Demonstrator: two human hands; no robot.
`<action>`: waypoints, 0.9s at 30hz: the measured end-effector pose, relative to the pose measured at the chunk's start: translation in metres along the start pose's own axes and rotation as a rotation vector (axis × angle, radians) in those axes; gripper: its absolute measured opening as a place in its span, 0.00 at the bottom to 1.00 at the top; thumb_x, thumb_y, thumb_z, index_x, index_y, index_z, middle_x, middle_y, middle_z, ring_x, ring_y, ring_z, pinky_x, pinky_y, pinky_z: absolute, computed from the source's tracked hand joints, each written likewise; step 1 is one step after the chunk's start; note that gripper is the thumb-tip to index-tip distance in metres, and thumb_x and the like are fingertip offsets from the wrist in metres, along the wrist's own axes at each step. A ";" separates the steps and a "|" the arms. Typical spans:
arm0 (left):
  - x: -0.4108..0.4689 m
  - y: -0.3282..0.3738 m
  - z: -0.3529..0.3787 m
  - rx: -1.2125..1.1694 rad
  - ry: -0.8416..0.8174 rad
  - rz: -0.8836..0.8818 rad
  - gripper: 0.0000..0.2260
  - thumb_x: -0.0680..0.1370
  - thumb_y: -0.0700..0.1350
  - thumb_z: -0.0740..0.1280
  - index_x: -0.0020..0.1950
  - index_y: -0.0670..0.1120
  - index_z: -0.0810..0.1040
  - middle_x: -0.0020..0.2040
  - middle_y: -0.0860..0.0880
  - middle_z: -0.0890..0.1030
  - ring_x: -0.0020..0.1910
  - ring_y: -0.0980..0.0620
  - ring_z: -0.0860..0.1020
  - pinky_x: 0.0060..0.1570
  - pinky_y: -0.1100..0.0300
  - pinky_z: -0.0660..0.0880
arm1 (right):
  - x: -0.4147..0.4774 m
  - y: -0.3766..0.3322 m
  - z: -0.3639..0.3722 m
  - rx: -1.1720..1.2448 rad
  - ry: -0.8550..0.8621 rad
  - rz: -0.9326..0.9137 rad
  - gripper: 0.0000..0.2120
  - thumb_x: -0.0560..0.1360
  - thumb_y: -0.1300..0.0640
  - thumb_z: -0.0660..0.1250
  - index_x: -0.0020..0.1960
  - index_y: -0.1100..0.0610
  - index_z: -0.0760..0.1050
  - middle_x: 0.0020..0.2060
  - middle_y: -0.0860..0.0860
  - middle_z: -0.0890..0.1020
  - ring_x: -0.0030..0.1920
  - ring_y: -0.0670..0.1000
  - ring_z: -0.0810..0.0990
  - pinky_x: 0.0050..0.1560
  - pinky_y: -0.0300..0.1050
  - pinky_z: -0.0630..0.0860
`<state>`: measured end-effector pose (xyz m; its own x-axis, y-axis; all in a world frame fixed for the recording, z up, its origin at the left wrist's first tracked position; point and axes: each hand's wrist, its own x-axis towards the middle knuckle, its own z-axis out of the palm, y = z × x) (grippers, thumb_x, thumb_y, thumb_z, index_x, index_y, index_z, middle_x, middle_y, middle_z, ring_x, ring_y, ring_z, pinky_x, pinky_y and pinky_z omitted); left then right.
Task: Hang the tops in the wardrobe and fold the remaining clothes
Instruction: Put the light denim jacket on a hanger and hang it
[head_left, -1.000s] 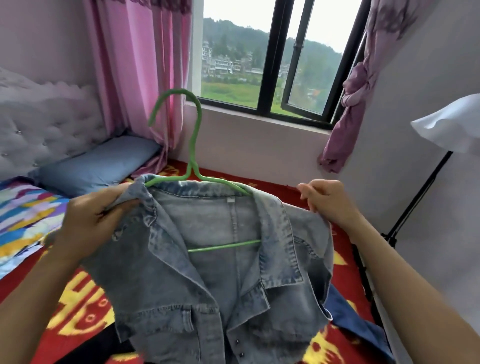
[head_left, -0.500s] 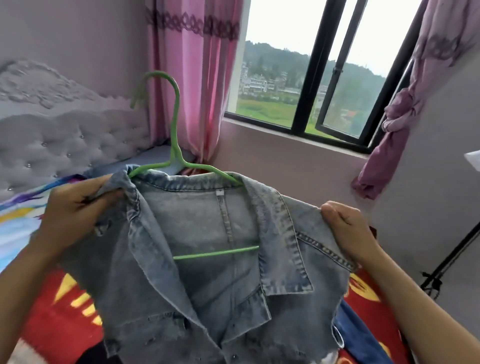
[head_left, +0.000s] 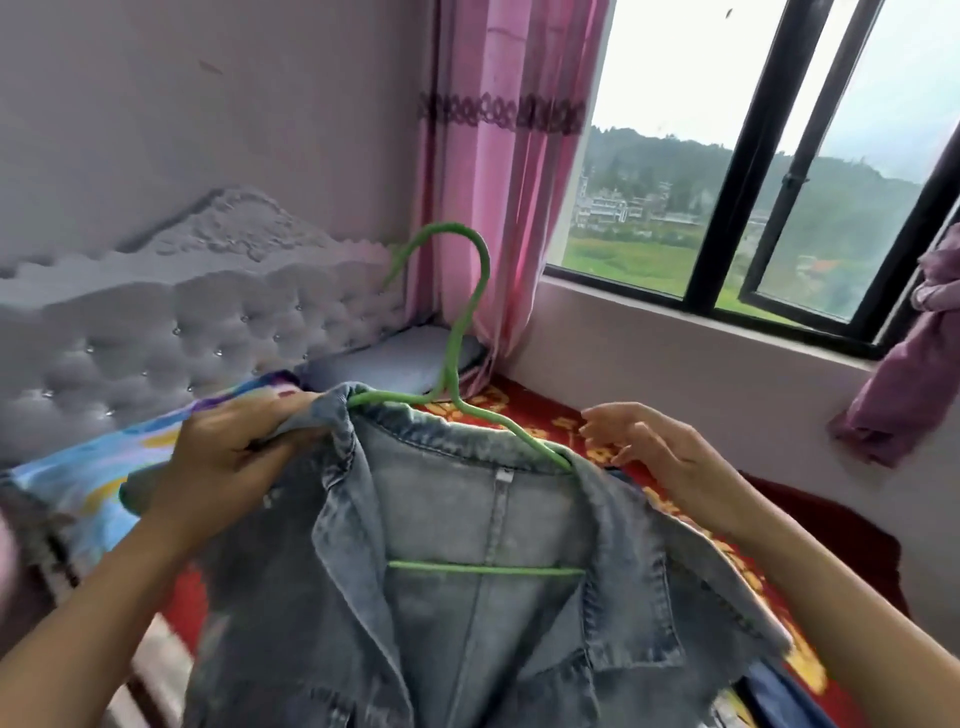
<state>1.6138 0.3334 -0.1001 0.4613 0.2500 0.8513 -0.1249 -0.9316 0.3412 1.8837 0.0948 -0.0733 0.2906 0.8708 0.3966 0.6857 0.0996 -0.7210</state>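
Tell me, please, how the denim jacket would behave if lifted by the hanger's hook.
Probably floppy: the denim jacket sags around the green hanger. It might tilt or slip, since the hanger looks thin and only the left hand grips it.

Only two hands and two forearms of the person show. The left hand (head_left: 223, 467) and the right hand (head_left: 660, 447) are bare, with slender fingers, and both wrists are uncovered. The left forearm (head_left: 93, 613) is slim and bare all the way to the lower left edge. The right forearm (head_left: 857, 623) is equally bare down to the lower right corner (whatever is worn higher up lies outside the view). The fingernails are too blurred to tell apart from the fingertips.
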 end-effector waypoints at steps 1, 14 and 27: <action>-0.001 0.001 -0.003 0.013 0.005 -0.015 0.17 0.72 0.48 0.64 0.56 0.41 0.77 0.50 0.79 0.73 0.47 0.79 0.71 0.48 0.81 0.66 | 0.002 -0.011 0.010 -0.142 -0.104 0.001 0.19 0.71 0.32 0.60 0.59 0.37 0.69 0.55 0.39 0.78 0.53 0.36 0.76 0.53 0.31 0.72; -0.053 0.055 -0.041 0.289 0.052 -0.108 0.24 0.76 0.54 0.62 0.54 0.32 0.79 0.48 0.78 0.72 0.46 0.79 0.69 0.47 0.82 0.63 | 0.030 -0.014 0.055 -0.573 0.424 -0.276 0.14 0.77 0.60 0.61 0.38 0.65 0.78 0.31 0.59 0.81 0.33 0.61 0.79 0.36 0.50 0.74; -0.101 0.111 -0.058 0.572 0.321 -0.284 0.22 0.73 0.50 0.62 0.56 0.32 0.75 0.34 0.34 0.80 0.38 0.44 0.75 0.56 0.64 0.68 | 0.027 -0.060 0.103 -0.496 -0.235 -0.610 0.15 0.78 0.50 0.61 0.42 0.61 0.73 0.37 0.54 0.75 0.44 0.58 0.76 0.42 0.51 0.70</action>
<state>1.5023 0.2206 -0.1249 0.1157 0.4865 0.8660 0.4825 -0.7896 0.3791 1.7814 0.1620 -0.0780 -0.3386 0.8158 0.4689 0.9092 0.4120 -0.0602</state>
